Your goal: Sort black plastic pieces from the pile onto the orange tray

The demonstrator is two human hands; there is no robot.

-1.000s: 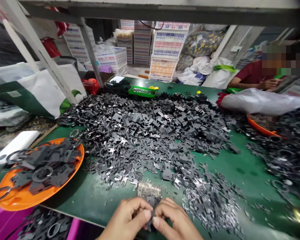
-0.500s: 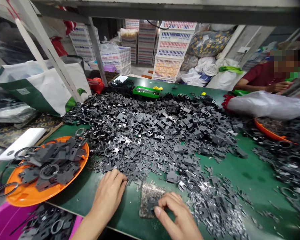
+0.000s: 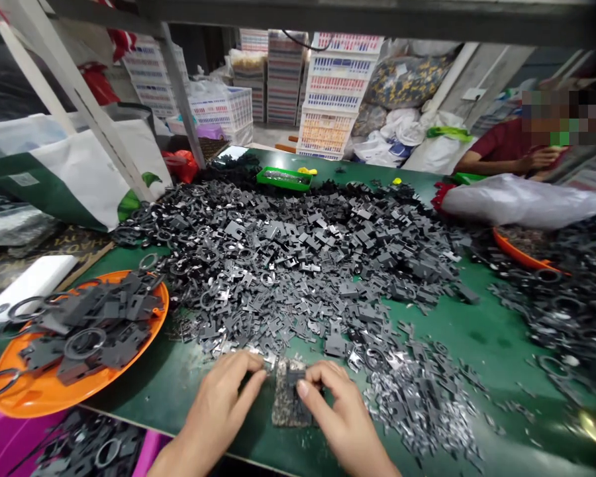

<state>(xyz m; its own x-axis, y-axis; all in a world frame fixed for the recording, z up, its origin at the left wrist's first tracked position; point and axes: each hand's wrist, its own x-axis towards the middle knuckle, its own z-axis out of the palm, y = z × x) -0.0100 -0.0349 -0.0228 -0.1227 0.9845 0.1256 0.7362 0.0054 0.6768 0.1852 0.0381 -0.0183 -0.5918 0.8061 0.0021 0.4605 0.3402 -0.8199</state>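
My right hand (image 3: 340, 414) has its fingertips (image 3: 310, 384) on a dark stamped metal part (image 3: 294, 379), which lies on a speckled grey patch (image 3: 289, 407) at the near edge of the pile (image 3: 298, 265). I cannot tell whether they grip it. My left hand (image 3: 221, 401) curls just beside it, its hold also unclear. If my fingers slip, I judge the part could drop among the loose pieces; a careless wrist could drag the pile's edge. I count 2 hands, 1 orange tray (image 3: 14, 397) near left, 1 orange tray (image 3: 519, 258) right, 1 green tray (image 3: 283, 179) far, and 1 co-worker (image 3: 506, 146). The parts are too many to count.
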